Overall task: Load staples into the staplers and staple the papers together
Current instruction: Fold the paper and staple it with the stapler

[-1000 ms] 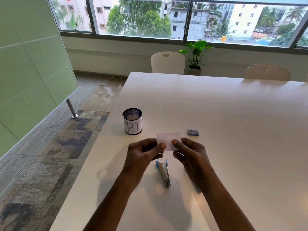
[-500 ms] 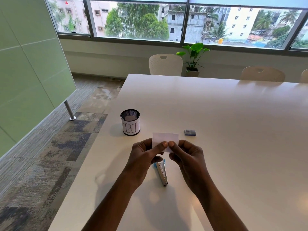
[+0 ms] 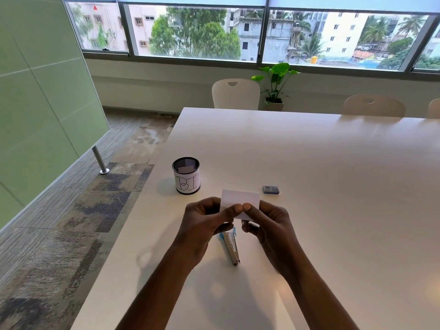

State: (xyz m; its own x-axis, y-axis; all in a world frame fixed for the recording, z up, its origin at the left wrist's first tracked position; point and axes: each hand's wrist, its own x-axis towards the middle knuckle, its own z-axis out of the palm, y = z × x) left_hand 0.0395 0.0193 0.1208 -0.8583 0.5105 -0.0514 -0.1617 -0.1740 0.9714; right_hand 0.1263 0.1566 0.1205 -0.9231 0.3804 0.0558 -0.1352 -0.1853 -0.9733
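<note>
A black mesh cup (image 3: 186, 175) labelled "BI" holds a white slip (image 3: 185, 169), while the left hand (image 3: 202, 225) and right hand (image 3: 269, 225) both pinch a small white paper rectangle (image 3: 240, 198) above the blue stapler (image 3: 231, 246) lying on the white table (image 3: 309, 163).

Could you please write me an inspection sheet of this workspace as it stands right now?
Surface: white table, glossy.
Job's things: small white paper held up above the table; blue stapler lying beneath the hands, seemingly opened; small box, probably staples, lying beyond the paper to the right.
Clutter: black mesh cup labelled "BI", upright near the table's left edge, a white slip inside.
Hands: left hand and right hand both pinch the paper's lower part, thumbs nearly meeting.
Cables: nothing seen.
Surroundings: chair at the far end, potted plant, green partition on the left, windows.
</note>
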